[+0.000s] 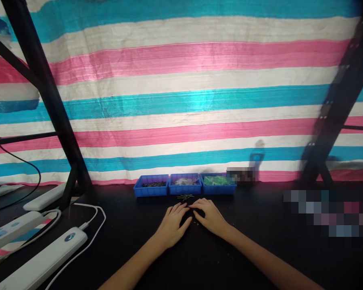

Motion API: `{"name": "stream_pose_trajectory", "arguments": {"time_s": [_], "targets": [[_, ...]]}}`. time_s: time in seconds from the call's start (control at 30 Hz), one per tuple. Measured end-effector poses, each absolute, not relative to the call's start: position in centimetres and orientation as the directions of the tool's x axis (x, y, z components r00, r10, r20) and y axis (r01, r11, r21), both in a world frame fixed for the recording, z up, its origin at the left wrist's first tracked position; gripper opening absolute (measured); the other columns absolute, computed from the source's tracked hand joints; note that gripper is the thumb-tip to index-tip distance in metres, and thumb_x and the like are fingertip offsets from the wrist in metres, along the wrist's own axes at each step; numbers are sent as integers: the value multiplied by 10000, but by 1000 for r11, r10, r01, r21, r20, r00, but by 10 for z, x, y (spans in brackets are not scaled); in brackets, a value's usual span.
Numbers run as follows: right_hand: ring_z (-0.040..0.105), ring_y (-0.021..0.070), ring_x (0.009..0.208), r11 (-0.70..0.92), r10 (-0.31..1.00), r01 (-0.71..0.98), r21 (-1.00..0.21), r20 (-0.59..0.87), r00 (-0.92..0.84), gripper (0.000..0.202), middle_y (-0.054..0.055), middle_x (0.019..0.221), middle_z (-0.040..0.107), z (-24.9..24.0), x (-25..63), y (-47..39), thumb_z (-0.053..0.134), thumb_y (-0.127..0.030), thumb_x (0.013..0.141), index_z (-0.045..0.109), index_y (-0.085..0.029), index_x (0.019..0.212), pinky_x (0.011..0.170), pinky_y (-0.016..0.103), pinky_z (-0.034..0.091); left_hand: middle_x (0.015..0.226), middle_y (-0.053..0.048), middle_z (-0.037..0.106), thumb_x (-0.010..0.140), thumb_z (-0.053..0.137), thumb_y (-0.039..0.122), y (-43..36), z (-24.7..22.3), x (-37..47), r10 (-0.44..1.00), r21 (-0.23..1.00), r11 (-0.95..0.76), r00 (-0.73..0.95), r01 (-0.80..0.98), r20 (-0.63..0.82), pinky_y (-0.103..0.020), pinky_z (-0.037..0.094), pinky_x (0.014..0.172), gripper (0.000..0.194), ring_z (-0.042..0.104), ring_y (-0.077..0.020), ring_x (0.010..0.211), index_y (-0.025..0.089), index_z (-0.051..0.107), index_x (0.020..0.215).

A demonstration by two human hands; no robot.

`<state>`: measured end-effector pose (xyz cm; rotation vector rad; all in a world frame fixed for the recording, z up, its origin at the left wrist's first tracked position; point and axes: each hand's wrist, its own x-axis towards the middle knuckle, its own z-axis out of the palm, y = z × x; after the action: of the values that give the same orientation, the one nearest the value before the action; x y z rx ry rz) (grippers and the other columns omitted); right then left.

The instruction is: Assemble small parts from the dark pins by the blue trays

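My left hand (pixel 172 226) lies palm down on the black table (pixel 133 237), fingers stretched forward and thumb held apart. Opposite it, my right hand (pixel 211 217) rests with bent fingers, a gap between thumb and index finger. The fingertips of both hands come close together, and I see nothing held. Just beyond them is a small bunch of thin, brassy, pin-like pieces (pixel 185 197). Behind stand a left blue bin (pixel 151 192) with dark thin pieces, a middle blue bin (pixel 185 189) with clear plastic, and a right blue bin (pixel 219 190) with green packets.
At left lie white power strips (pixel 42 259) and a looping white cable (pixel 104 217). Black frame posts (pixel 53 100) rise on both sides. A striped plastic sheet (pixel 184 100) hangs behind the table. Blurred-out patches cover things at right.
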<state>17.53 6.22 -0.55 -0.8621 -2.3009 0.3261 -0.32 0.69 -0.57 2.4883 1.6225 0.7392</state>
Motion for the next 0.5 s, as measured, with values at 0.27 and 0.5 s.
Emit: {"name": "stream_pose_trajectory", "arguments": {"time_s": [0.27,0.5], "targets": [[541,165,772,662,749,541,-518,456,-480,218,5,799,643,-4,175,62,539,-137,714,670,-224,865,726,288,377,1063,-33,582,879,374,315,3,3,1,865,330,-429,277,841,419,-373,365,873,254,505,-191,1002,252,582,1009],[536,179,755,624,782,585,-519,418,-462,184,6,756,628,-2,174,60,578,-250,702,670,-231,860,721,303,379,944,-28,578,863,391,280,5,3,0,866,325,-407,247,854,435,-351,377,778,227,516,-191,883,250,605,933]]}}
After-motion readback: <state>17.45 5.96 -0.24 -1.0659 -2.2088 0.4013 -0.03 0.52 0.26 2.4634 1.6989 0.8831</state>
